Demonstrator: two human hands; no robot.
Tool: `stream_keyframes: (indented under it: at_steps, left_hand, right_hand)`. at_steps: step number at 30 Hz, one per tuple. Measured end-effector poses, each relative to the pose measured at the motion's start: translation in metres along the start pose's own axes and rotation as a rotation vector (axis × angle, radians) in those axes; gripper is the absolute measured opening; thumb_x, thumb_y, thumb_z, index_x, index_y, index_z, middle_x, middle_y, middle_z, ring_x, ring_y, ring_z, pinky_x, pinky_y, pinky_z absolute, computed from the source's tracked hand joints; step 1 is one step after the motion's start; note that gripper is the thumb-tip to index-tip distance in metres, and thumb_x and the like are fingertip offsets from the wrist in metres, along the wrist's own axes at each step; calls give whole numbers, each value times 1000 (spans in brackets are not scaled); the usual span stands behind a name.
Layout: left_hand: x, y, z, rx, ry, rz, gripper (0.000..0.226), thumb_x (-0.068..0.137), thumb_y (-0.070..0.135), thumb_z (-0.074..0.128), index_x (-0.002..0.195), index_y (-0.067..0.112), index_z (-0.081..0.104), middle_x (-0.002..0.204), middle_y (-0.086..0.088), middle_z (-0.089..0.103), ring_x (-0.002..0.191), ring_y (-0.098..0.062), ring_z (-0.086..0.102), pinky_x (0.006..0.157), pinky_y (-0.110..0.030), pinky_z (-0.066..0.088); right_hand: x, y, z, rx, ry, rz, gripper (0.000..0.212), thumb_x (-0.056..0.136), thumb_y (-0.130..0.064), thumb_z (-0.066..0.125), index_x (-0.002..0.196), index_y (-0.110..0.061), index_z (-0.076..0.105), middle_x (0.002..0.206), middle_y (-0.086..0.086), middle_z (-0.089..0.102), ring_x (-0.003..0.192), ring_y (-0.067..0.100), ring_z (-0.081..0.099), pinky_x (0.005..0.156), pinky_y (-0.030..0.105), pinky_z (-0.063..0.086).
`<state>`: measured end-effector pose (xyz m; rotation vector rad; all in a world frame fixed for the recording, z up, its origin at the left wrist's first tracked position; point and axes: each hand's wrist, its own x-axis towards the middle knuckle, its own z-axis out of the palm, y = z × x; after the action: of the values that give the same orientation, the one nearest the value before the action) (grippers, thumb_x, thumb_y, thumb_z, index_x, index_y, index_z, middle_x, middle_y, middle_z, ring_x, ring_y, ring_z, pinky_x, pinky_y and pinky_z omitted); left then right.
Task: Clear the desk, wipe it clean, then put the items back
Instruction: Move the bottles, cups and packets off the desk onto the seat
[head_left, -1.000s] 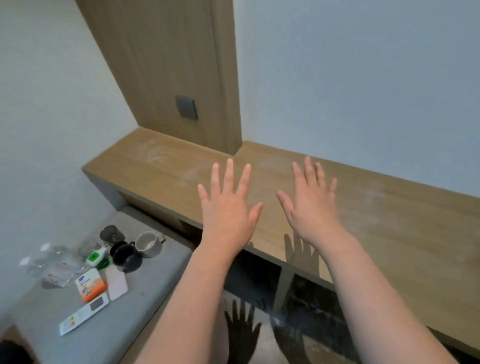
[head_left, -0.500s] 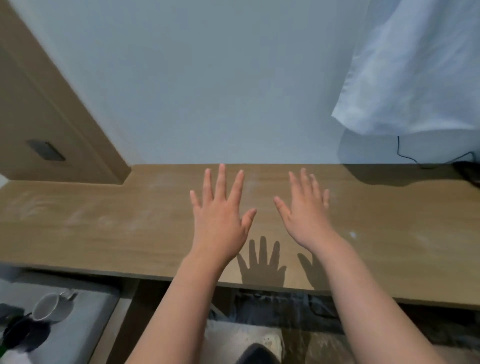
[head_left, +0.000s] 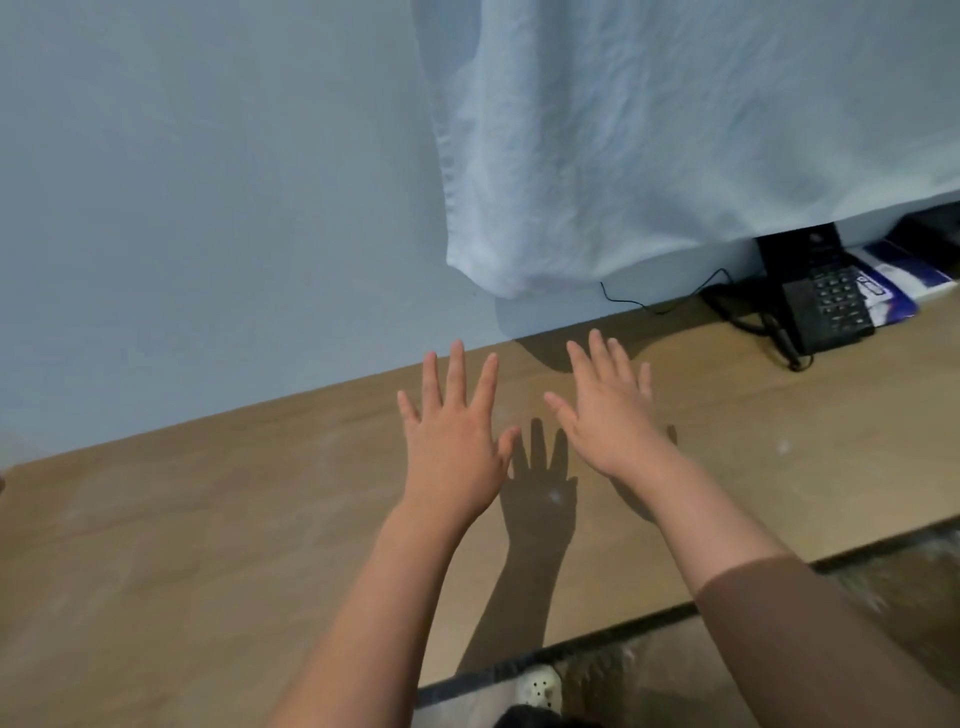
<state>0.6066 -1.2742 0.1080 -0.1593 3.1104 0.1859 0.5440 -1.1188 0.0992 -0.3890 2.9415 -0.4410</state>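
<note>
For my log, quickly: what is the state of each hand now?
Left hand: open, holding nothing.
Right hand: open, holding nothing.

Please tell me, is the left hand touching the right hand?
Apart. In the head view, the light brown wooden desk shows between the left hand and the right hand.

- Desk (head_left: 218, 551), lower half of frame: wood-grain top, matt and smooth, with pale dusty smears over its left part.
- Wall (head_left: 208, 197), upper left: painted, matt, even.
- Cloth (head_left: 623, 135), upper right: white woven fabric, creased and rumpled, no sheen.
- Telephone (head_left: 826, 306), right edge: black plastic, dull casing, keys faintly shiny.
- Package (head_left: 896, 278), behind the telephone: blue-and-white printed wrap, glossy.
- Floor (head_left: 779, 670), lower right: dark, polished, reflective, mottled like stone.
- Shoe (head_left: 540, 688), bottom centre: white, perforated, moulded plastic or foam by its look.
</note>
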Motion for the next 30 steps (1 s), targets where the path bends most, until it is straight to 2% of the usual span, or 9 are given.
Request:
stream_keyframes:
  at_steps: [8, 22, 25, 30]
  left_hand:
    - [48, 103, 11, 29, -14, 99, 75, 100, 51, 38, 156, 29, -7, 162, -5, -20, 148, -32, -21, 117, -60, 3]
    - [69, 363, 44, 55, -2, -15, 74, 100, 52, 36, 155, 30, -8, 161, -4, -23, 147, -31, -23, 117, -59, -1]
    - [75, 403, 50, 91, -45, -8, 73, 101, 52, 32, 155, 30, -11, 160, -5, -26, 146, -32, -25, 117, -58, -2]
    - [104, 452, 58, 87, -64, -11, 74, 101, 49, 37, 155, 30, -11, 161, -5, -25, 147, -31, -25, 118, -57, -2]
  right_hand:
    - [7, 103, -19, -68, 70, 20, 68, 99, -51, 26, 154, -20, -1, 160, 6, -14, 147, 24, -15, 117, 49, -7]
    - [-3, 362, -101, -162, 44, -112, 68, 100, -49, 26, 153, -18, -2, 160, 7, -14, 147, 25, -14, 117, 50, -5]
    - [-3, 401, -110, -141, 31, -119, 68, 100, -49, 26, 154, -18, -2, 160, 7, -14, 147, 24, -14, 118, 49, -5]
    - [14, 457, -120, -109, 30, -107, 69, 100, -49, 29, 154, -19, -2, 161, 7, -12, 147, 24, -15, 117, 49, -4]
